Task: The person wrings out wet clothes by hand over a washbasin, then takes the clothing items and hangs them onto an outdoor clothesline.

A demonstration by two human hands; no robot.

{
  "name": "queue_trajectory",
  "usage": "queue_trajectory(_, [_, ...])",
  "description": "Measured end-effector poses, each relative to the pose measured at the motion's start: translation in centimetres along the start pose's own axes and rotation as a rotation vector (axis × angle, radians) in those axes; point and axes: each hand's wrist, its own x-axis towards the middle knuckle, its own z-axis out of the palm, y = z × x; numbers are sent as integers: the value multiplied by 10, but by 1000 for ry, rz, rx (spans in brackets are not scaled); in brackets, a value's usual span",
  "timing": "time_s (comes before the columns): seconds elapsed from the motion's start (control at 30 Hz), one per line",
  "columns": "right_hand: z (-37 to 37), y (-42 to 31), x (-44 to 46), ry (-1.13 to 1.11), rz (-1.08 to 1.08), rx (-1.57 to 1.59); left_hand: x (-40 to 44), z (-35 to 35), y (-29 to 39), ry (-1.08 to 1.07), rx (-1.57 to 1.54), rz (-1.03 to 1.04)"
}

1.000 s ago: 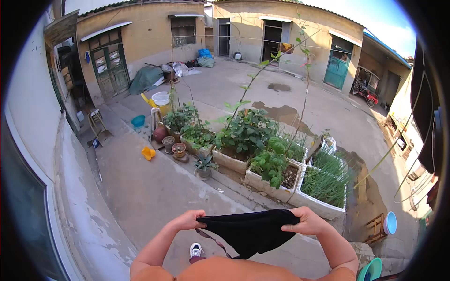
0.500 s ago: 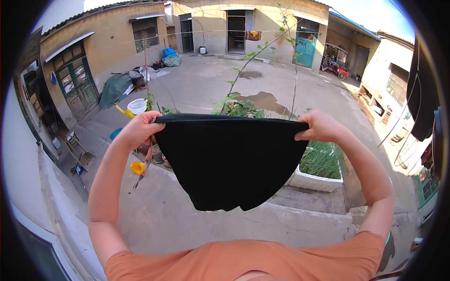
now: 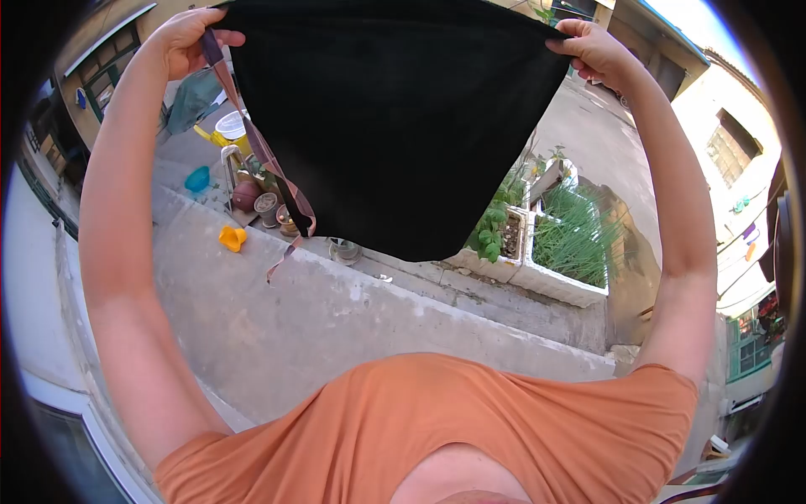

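A black cloth (image 3: 395, 126) hangs spread out in front of me, its top edge at the upper border of the view. My left hand (image 3: 189, 44) is closed on its upper left corner. My right hand (image 3: 598, 55) pinches the upper right corner between thumb and fingers. From beside my left hand a long pinkish-brown and dark strap (image 3: 267, 151) dangles, twisted, along the cloth's left side. Whether the strap is sewn to the cloth I cannot tell. The lower edge of the cloth is rounded and hangs free over the concrete.
White planters with green plants (image 3: 575, 239) stand behind the cloth on the right. To the left are a yellow object (image 3: 232, 238), small pots (image 3: 266, 208), a brownish ball (image 3: 246, 196), a teal bowl (image 3: 197, 179) and a white-topped bucket (image 3: 231, 126). A low concrete ledge (image 3: 403, 302) crosses the yard.
Both hands have risen and moved apart, lifting the cloth higher and stretching it wider. The strap now shows along the left side. My view has tipped downward.
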Motion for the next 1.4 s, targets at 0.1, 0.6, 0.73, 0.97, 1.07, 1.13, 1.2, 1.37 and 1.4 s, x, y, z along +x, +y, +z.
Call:
queue_trajectory(0.1, [-39,-45,27,119,-34,69,63,-37,46,-168,-156,21])
queue_trajectory(0.6, [56,12,89,806,-768,-398,102,180,0,753,1121,1215])
queue_trajectory(0.73, [23,-20,88,1112,-598,-1097,139,168,52,764,943,1338])
queue_trajectory(0.97, [-67,-175,30,1473,-490,-1258,152,146,223,1091,436,1619])
queue_trajectory(1.07, [-111,-220,43,1510,-822,-930,157,142,282,1114,356,1547])
queue_trajectory(1.13, [-130,-226,57,1399,-239,-1080,175,138,299,855,549,1356])
queue_trajectory(1.2, [-117,-233,43,1276,-141,-949,215,129,309,524,761,1244])
queue_trajectory(1.37, [-131,-189,53,1390,29,-1049,218,143,267,625,720,1302])
queue_trajectory(1.4, [-133,-173,57,1412,65,-1028,212,147,253,673,758,1300])
